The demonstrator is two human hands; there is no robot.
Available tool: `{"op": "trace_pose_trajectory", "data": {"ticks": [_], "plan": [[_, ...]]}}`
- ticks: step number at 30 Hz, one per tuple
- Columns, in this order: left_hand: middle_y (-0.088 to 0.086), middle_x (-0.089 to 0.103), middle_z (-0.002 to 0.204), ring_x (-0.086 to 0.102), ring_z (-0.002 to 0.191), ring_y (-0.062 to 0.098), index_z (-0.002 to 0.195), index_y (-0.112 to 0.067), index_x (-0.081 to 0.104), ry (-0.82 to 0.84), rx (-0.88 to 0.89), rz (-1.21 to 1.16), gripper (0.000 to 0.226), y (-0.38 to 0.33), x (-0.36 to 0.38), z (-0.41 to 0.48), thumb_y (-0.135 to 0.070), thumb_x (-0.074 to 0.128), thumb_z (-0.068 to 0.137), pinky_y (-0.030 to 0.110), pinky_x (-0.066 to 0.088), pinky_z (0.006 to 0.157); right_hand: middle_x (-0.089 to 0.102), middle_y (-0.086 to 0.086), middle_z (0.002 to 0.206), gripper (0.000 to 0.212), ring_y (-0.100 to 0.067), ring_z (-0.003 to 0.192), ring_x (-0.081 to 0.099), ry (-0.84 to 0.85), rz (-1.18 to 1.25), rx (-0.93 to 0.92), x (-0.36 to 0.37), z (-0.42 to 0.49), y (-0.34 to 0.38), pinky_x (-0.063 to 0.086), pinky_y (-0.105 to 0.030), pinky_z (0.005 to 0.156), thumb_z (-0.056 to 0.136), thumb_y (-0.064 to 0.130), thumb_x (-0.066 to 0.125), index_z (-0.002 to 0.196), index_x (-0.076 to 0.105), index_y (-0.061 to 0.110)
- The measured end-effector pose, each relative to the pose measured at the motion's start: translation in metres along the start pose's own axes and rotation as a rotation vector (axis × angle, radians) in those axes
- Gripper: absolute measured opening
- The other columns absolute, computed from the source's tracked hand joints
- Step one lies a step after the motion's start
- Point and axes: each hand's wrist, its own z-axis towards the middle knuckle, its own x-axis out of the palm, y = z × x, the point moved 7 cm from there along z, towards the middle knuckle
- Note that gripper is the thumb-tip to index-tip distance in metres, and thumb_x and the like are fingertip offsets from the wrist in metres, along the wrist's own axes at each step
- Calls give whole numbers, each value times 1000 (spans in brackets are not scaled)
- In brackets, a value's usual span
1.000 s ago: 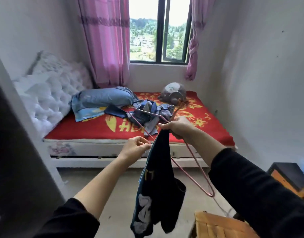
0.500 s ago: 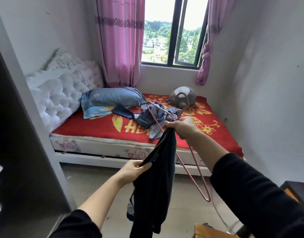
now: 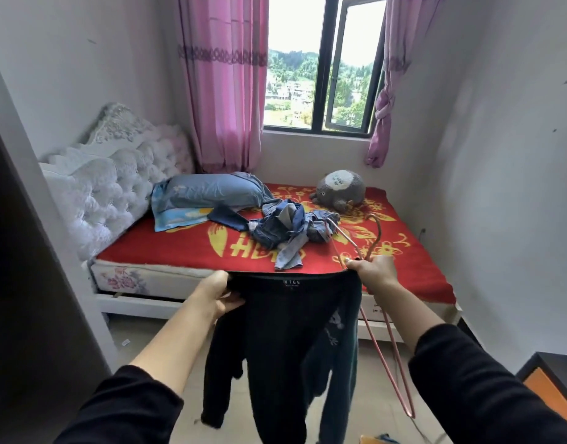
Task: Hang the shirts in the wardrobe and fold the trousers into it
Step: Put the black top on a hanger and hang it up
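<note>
A black long-sleeved shirt (image 3: 285, 341) hangs in front of me, stretched wide at the neck between both hands, its inner label facing me. My left hand (image 3: 216, 291) grips the left side of the neckline. My right hand (image 3: 373, 270) grips the right side together with a pink wire hanger (image 3: 388, 354), whose hook rises above the fist and whose long end hangs down beside the shirt. A heap of blue and grey clothes (image 3: 285, 230) lies on the red bed cover (image 3: 179, 248). The dark wardrobe side (image 3: 29, 299) fills the left edge.
A blue pillow (image 3: 208, 192) and a grey plush toy (image 3: 340, 189) sit on the bed under the window. A white tufted headboard (image 3: 106, 187) stands at left. A dark and orange piece of furniture (image 3: 551, 379) is at the lower right. Bare floor lies between me and the bed.
My left hand rose from the shirt's lower edge to the neckline and pulled left, spreading the bunched shirt open. My right hand moved right with the hanger. The view tilted up.
</note>
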Motion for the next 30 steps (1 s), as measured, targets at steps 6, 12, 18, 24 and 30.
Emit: {"op": "trace_pose_trajectory", "data": {"ticks": [6,12,18,24,30], "plan": [[10,59,73,59,65,23,72,-9,59,196,62,55,25,-28,41,-26,-14,39,86,32,49,61,49,-3,64,32,-18,54,45,76,-15,60,-2,5,-22,33,-29,46,83,30,72,69,53,7],[10,66,75,65,72,25,89,-6,64,204,104,228,20,-53,72,-40,-24,56,92,34,54,70,51,-1,53,57,-17,48,45,-65,155,12,-22,1,2,33,-28,49,97,45,43,59,60,7],[11,71,98,69,88,27,115,-10,63,239,105,450,32,-45,78,-36,-34,56,95,36,56,80,25,6,38,55,-9,30,18,145,942,20,-14,-9,40,10,-18,38,98,27,32,44,36,21],[8,66,73,65,62,19,96,-5,64,360,30,541,29,-42,73,-56,-32,54,95,28,51,56,25,3,38,50,-10,31,17,244,1161,-67,12,-21,60,8,-19,40,92,18,33,42,38,17],[6,68,74,66,64,19,83,-10,68,318,138,459,24,-75,39,-62,-25,53,93,28,51,56,32,1,41,48,-12,34,21,364,705,-92,55,-36,35,14,-20,37,92,17,38,45,40,17]]}}
